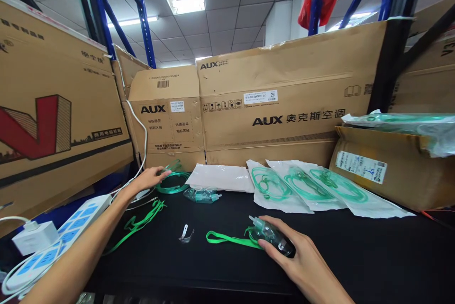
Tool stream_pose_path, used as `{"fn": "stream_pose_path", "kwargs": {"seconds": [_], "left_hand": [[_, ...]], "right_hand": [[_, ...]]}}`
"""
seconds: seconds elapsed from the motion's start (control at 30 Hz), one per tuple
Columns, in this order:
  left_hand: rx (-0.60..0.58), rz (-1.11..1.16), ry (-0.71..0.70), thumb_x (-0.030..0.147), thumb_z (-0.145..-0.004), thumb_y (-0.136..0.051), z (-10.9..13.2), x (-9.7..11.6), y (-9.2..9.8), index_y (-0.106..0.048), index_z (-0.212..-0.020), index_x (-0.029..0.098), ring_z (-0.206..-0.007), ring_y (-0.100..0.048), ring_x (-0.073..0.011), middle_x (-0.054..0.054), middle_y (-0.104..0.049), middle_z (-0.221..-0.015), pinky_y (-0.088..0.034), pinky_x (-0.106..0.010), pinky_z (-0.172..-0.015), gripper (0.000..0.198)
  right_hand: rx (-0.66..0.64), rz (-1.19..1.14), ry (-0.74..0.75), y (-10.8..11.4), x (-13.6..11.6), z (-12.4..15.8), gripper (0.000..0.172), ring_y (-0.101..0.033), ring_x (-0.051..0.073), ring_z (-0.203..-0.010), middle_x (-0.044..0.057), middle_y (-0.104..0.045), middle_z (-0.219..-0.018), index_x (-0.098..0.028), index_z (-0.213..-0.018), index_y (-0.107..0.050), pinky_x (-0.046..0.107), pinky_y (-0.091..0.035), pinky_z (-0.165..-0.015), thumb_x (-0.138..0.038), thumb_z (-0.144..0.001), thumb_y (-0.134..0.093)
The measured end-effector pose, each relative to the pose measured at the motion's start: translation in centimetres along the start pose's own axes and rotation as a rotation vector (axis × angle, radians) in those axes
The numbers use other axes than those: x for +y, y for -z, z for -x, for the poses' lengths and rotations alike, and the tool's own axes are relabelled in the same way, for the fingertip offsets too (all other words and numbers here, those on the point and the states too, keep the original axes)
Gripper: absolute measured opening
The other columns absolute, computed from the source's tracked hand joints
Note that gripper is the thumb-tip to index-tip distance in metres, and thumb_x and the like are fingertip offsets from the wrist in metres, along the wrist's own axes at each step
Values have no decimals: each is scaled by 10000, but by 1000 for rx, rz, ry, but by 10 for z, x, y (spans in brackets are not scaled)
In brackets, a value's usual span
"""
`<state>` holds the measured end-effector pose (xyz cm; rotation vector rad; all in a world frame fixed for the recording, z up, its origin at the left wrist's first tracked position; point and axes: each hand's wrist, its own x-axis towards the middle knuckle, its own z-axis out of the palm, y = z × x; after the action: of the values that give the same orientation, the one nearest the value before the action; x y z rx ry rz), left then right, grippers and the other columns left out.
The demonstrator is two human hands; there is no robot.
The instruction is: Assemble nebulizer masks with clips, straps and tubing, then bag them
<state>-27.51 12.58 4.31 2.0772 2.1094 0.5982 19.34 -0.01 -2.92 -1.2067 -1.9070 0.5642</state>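
At the left back of the black tabletop, my left hand [152, 178] is closed at the near end of a coil of clear green tubing [173, 184]; its fingertips are partly hidden. My right hand [289, 247] wraps round a clear green breathing mask [267, 232] with a pale nozzle pointing left and a dark, shiny lower end. A green elastic strap [231, 239] trails left from it across the table. Between the hands lie small metal nail clippers [185, 233]. Another clear green plastic piece [202, 195] with a nozzle lies behind them.
A loose green strap [140, 221] lies beside my left forearm. Behind are a white packet [220, 177] and several flat packs of green tubing [272, 185]. A power strip [60, 242] with cables stands left. Cardboard boxes [284, 105] wall the back; an open carton [384, 166] stands right.
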Motion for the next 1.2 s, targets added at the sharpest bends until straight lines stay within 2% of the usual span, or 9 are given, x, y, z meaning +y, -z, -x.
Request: {"fn": "stream_pose_path", "kwargs": {"seconds": [0.1, 0.33, 0.43, 0.57, 0.7, 0.87, 0.97, 1.03, 1.2], "left_hand": [[75, -1, 69, 402, -1002, -615, 1, 4, 11, -678, -1081, 131, -879, -698, -206, -49, -705, -1027, -590, -379, -793, 289], [422, 20, 138, 424, -1016, -585, 5, 27, 61, -687, -1063, 135, -924, -705, -218, -52, -721, -1005, -567, -419, -868, 311], [557, 33, 85, 431, -1023, -544, 13, 48, 80, -710, -995, 136, -942, -713, -235, -59, -743, -939, -539, -420, -904, 339], [696, 74, -29, 459, -973, -516, 32, 84, 95, -752, -912, 165, -932, -742, -266, -60, -773, -872, -523, -330, -874, 383], [746, 164, -153, 502, -947, -526, 47, 116, 101, -769, -949, 157, -801, -761, -229, -38, -764, -814, -560, -294, -790, 422], [763, 291, -314, 529, -985, -499, 61, 151, 108, -746, -1101, 135, -828, -750, -189, -51, -764, -934, -593, -281, -781, 479], [778, 273, -428, 469, -991, -540, 84, 174, 94, -772, -969, 152, -771, -718, -180, -27, -735, -837, -569, -281, -733, 393], [741, 169, -531, 411, -998, -558, 106, 187, 67, -773, -898, 179, -790, -685, -179, -19, -707, -833, -544, -284, -731, 331], [287, 61, -756, 196, -1053, -431, 165, 198, -41, -678, -1186, 213, -890, -675, -188, -58, -683, -1027, -575, -316, -794, 280]], "right_hand": [[-15, -16, -14, 0, -2, -1, 425, -709, 276, -1105, 50, -749, -1228, -301, -1248, -672, 379, -537, -964, -517, -888, -607], [-37, -18, -53, 1, -3, -1, 464, -682, 290, -1159, 67, -726, -1283, -292, -1269, -660, 407, -511, -1005, -544, -884, -600], [-34, -19, -45, 2, -2, -1, 450, -685, 285, -1154, 62, -730, -1273, -295, -1266, -658, 398, -510, -1005, -535, -888, -604], [-40, -13, -33, 1, 0, -1, 432, -693, 278, -1132, 52, -737, -1250, -302, -1267, -655, 393, -513, -995, -516, -895, -604], [-28, 1, -25, 1, -1, -1, 417, -701, 275, -1113, 37, -749, -1213, -319, -1261, -660, 385, -528, -970, -513, -896, -605], [-17, 8, -10, 2, -2, -1, 414, -714, 273, -1096, 27, -756, -1204, -322, -1258, -664, 376, -546, -952, -517, -897, -608], [-9, 41, 25, 8, 4, -2, 407, -711, 273, -1115, 34, -752, -1216, -316, -1267, -661, 380, -549, -965, -492, -904, -610], [1, 91, 60, 18, 12, -2, 403, -704, 281, -1141, 45, -746, -1231, -313, -1272, -662, 393, -545, -986, -462, -901, -615], [1, 207, 86, 53, 38, -4, 389, -713, 308, -1139, 72, -754, -1227, -290, -1238, -668, 419, -562, -984, -443, -885, -610]]}}
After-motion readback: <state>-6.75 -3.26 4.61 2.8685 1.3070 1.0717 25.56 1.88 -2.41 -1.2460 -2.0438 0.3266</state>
